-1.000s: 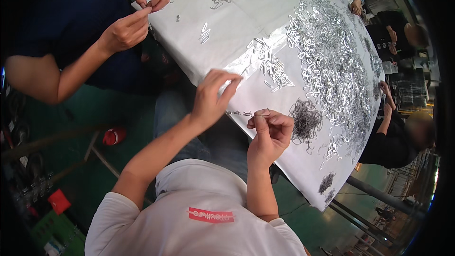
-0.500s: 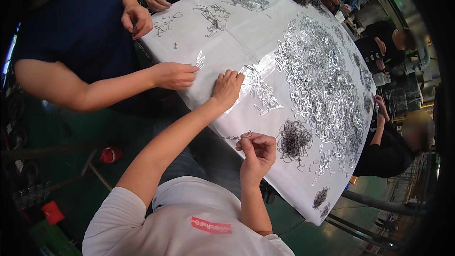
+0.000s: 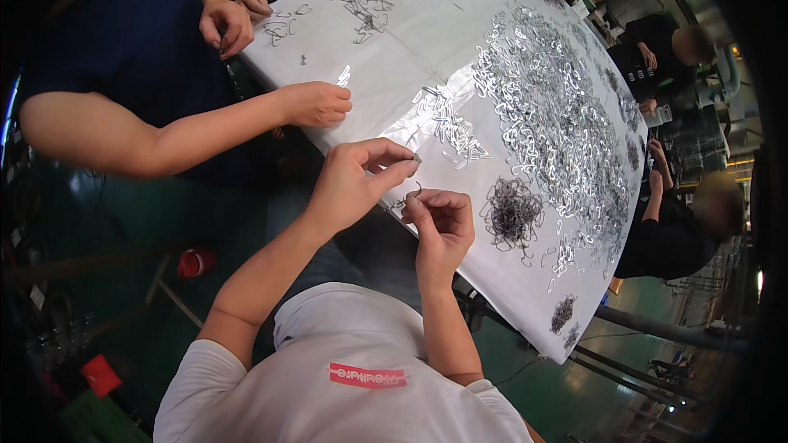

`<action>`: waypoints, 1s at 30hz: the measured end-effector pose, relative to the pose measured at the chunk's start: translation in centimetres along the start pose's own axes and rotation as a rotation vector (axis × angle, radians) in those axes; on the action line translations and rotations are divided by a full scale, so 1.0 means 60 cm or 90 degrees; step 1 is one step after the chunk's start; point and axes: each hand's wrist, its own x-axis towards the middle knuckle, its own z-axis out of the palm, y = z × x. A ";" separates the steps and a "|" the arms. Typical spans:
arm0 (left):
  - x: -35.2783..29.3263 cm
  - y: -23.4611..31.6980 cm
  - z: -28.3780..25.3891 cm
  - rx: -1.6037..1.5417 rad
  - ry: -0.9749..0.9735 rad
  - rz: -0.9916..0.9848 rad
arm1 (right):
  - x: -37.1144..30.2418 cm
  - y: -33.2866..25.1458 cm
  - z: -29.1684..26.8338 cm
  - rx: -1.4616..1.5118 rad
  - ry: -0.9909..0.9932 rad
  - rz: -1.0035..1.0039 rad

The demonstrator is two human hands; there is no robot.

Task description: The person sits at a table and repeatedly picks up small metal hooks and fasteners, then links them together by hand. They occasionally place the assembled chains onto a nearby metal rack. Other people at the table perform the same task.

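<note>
While hands [image 3: 349, 182] hover close together, right hand [image 3: 444, 228] pinches slender, curved wire [image 3: 420, 189].

R grip [image 3: 444, 228] w/ hook [image 3: 419, 189], L grip [image 3: 355, 179] nr.

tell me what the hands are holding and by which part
Right hand pinches a thin bent wire below its curved end; left hand seems to pinch something too small to tell.

Head-worn fisheye view; downward (wide)
</note>
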 end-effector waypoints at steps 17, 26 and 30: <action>-0.066 0.004 -0.050 0.138 0.189 0.239 | 0.018 0.020 0.031 -0.284 -0.074 -0.120; -0.073 -0.058 -0.067 0.218 0.255 0.215 | 0.370 0.047 -0.111 -0.533 -0.059 -0.146; -0.073 -0.115 -0.064 0.212 0.322 0.139 | 0.627 0.084 -0.185 -0.693 -0.063 -0.173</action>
